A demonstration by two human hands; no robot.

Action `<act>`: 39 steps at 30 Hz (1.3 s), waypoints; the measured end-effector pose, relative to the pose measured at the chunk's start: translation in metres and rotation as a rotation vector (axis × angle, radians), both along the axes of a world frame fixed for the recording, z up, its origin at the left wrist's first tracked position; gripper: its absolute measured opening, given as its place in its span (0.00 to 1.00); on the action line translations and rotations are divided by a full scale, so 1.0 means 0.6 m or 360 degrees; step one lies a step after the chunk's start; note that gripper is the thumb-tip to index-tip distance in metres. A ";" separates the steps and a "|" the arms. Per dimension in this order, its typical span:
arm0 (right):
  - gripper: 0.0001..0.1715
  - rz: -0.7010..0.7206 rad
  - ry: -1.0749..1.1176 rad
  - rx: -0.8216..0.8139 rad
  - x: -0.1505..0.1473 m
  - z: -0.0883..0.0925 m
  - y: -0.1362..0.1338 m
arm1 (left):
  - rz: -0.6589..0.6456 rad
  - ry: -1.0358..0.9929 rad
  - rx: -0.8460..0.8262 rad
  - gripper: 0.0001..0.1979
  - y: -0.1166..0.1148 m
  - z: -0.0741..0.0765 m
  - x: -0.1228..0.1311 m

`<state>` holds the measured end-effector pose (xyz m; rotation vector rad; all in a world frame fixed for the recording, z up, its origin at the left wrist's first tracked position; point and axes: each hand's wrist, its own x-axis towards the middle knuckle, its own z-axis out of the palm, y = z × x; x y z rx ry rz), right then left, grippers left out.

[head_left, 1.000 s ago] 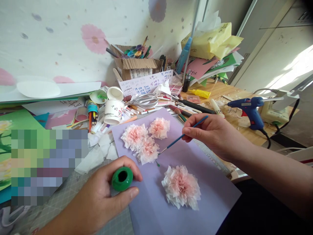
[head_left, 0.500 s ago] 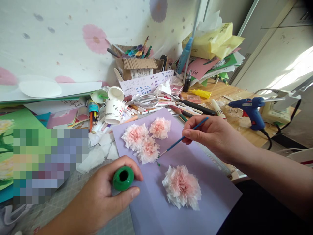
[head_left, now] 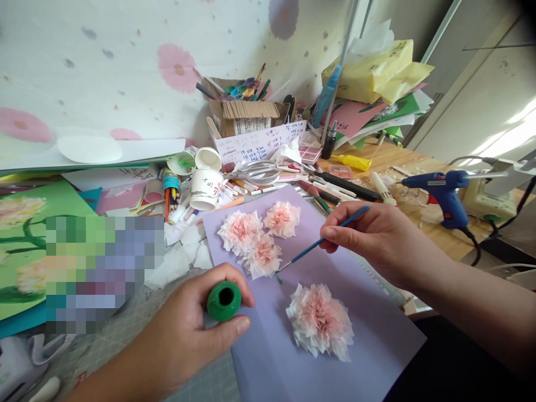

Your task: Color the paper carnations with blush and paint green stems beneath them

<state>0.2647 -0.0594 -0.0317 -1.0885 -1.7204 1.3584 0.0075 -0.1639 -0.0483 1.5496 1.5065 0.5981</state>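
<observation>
A lilac paper sheet (head_left: pixel 368 340) lies in front of me with three pink tissue flowers (head_left: pixel 256 237) clustered near its top and a larger pink flower (head_left: pixel 320 320) lower down. My right hand (head_left: pixel 368 237) pinches a thin blue paintbrush (head_left: pixel 322 241); its green-tipped bristles touch the sheet just under the lowest flower of the cluster. My left hand (head_left: pixel 188 340) is wrapped around a small open green paint pot (head_left: pixel 224 300) at the sheet's left edge.
Paper cups (head_left: pixel 206 187), pens, scissors (head_left: pixel 251 172) and a cardboard box of brushes (head_left: pixel 243 109) crowd the back. A blue glue gun (head_left: pixel 441 190) lies at right. Stacked coloured papers (head_left: pixel 372 84) sit behind. A green painted sheet (head_left: pixel 25 223) and white tissue scraps (head_left: pixel 176 259) lie left.
The view has shifted a little left, so everything sits further right in the frame. The brush tip stays by the small green mark under the flower cluster. Both hands keep their grips.
</observation>
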 end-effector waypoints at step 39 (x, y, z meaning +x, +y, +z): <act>0.18 -0.0016 -0.0063 0.0207 -0.009 -0.013 -0.007 | 0.0001 0.0020 -0.0059 0.05 0.002 0.009 0.005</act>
